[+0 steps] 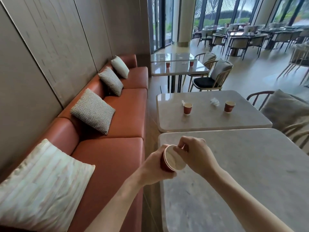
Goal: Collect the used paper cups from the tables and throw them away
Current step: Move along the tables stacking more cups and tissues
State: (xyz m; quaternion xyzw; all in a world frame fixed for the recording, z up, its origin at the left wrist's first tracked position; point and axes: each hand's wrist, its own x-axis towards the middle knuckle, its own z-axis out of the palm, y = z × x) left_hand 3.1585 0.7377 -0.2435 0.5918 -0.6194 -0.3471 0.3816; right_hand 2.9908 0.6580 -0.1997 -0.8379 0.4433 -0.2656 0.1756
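My left hand (154, 166) grips a red paper cup (173, 159) from below, its open mouth tilted toward me, over the left edge of the nearest table (242, 164). My right hand (195, 153) pinches the cup's far rim with curled fingers. On the second table (209, 121) stand two more red cups, one on the left (187, 108) and one on the right (229, 106), each with a crumpled white napkin beside it, the left napkin (183, 102) and the right napkin (214, 102). The far table (178, 69) carries two small red cups, left (167, 64) and right (191, 63).
A long orange bench sofa (120, 124) with several cushions runs along the wall at the left. Chairs (210, 77) stand at the tables' right side, with a grey cushion (287, 109) near the second table. More tables and chairs fill the room by the windows.
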